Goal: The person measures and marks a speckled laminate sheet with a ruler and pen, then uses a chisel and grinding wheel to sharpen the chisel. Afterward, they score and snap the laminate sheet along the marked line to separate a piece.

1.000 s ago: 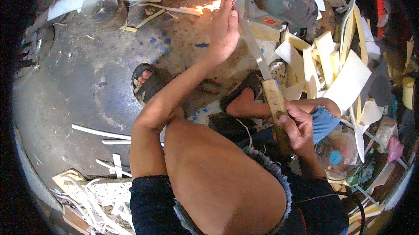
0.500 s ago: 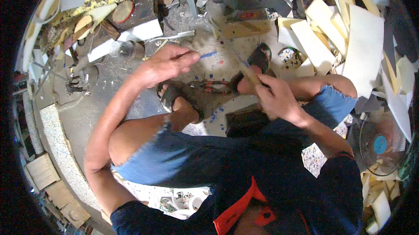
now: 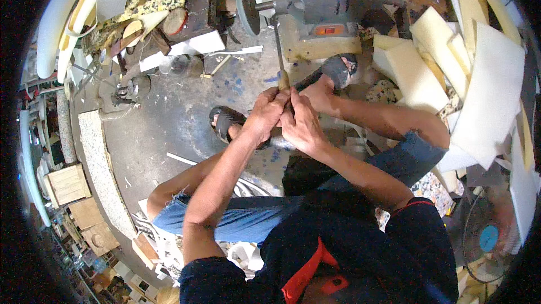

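My left hand [image 3: 264,117] and my right hand [image 3: 302,126] are pressed together in front of me, both closed around a long tool [image 3: 279,50]. Its yellowish wooden handle pokes out just above my fingers. Its thin metal shaft runs up toward a grey bench grinder [image 3: 324,0], ending close beside the round grinding wheel [image 3: 245,1]. I cannot tell whether the tip touches the wheel. I sit low with knees apart in blue denim shorts. My sandalled feet [image 3: 225,122] [image 3: 340,69] rest on the stained concrete floor on either side of my hands.
Pale foam slabs [image 3: 489,95] are piled along the right. A small fan [image 3: 484,237] stands at the lower right. A speckled stone slab [image 3: 97,157] and wooden boxes [image 3: 68,183] lie at the left. Scraps and a clear jar [image 3: 181,65] sit by the grinder.
My left hand came back from the sparking grinding wheel and joined my right hand on the tool. The view swung so the grinder now sits straight ahead.
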`<state>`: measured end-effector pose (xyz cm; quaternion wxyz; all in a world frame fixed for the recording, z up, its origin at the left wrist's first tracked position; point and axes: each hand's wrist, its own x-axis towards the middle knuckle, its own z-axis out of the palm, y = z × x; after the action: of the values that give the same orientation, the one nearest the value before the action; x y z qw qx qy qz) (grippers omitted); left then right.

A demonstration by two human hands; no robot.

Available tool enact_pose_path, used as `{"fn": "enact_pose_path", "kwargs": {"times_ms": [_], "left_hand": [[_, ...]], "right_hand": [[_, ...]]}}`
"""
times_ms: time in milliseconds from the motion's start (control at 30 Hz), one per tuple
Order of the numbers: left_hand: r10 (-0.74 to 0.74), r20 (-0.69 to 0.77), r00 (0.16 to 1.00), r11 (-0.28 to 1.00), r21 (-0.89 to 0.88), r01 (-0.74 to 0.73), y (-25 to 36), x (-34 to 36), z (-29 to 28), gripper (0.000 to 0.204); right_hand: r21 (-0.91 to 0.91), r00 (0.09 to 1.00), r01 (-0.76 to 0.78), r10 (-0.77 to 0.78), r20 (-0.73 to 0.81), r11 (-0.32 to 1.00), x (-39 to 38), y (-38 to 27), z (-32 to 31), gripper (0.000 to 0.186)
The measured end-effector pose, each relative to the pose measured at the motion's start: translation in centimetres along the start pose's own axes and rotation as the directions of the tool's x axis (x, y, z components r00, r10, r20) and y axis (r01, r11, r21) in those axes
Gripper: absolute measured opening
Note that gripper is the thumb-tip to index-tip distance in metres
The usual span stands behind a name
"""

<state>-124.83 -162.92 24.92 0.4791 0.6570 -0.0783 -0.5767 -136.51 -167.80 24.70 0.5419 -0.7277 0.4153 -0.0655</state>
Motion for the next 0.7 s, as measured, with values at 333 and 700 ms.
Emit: {"fn": "enact_pose_path", "kwargs": {"times_ms": [333,700], "left_hand": [[0.195,-0.162,0.967,0.879,0.467,-0.099,2.9,2.1,-3.1,0.036],[0.195,-0.134,0.972,0.855,0.509,-0.101,5.4,5.5,-5.7,0.04]], "right_hand": [[0.059,0.982,0.176,-0.171,-0.077,0.983,11.3,1.9,0.1,0.048],[0.356,0.953,0.276,-0.303,0.019,0.893,22.6,4.5,3.1,0.061]]}}
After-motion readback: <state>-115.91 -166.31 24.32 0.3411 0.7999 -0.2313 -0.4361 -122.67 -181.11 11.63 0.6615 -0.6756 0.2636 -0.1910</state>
